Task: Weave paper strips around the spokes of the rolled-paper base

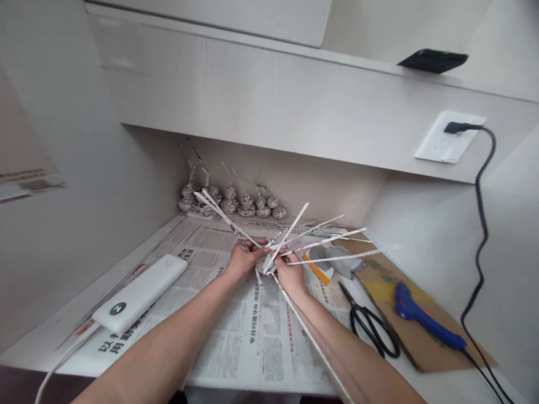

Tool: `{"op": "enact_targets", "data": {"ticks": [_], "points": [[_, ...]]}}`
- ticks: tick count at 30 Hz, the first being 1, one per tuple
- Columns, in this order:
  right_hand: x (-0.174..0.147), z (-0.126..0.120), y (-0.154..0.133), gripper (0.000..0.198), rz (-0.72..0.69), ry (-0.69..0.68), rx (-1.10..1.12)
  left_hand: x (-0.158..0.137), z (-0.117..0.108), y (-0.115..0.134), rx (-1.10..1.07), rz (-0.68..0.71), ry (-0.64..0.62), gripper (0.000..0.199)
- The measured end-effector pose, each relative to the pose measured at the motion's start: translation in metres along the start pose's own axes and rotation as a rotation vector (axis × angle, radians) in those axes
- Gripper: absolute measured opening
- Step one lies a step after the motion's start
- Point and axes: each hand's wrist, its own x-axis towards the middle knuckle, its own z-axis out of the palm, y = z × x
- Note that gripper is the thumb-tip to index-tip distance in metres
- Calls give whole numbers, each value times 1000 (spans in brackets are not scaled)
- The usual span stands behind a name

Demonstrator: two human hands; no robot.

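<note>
White table (37, 345), backed by a wall. Newspaper (223, 331) is spread over most of its top, printed side up. On the paper, left side: a white device (147, 289) with a round dark display, cord attached. Back left: a row of woven paper gourds (246, 206); thin paper sticks (295, 227) lie along the back. Right: a cardboard sheet (391, 269) bearing a blue glue gun (429, 325); black-handled scissors (357, 307) lie just beside the sheet.

Passage lies over the newspaper (200, 269) between the white power bank (141, 292) and left forearm (181, 336); splayed paper strips (289, 234), scissors (356, 306) and a blue glue gun (429, 325) obstruct the right; woven gourds (229, 202) block the far left.
</note>
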Motion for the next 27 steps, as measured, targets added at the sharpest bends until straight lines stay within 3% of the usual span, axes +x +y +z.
{"op": "enact_targets", "data": {"ticks": [5, 13, 20, 27], "points": [[5, -8, 7, 31, -129, 18, -158, -1, -1, -1, -68, -85, -82, 39], [8, -8, 14, 23, -199, -55, -171, -1, 1, 1, -105, -139, -31, 33], [7, -9, 9, 15, -281, -96, -235, -3, 1, 4, -133, -214, -180, 30], [11, -9, 12, 13, -294, -115, -210, -2, 0, 1, -92, -244, -106, 32]]}}
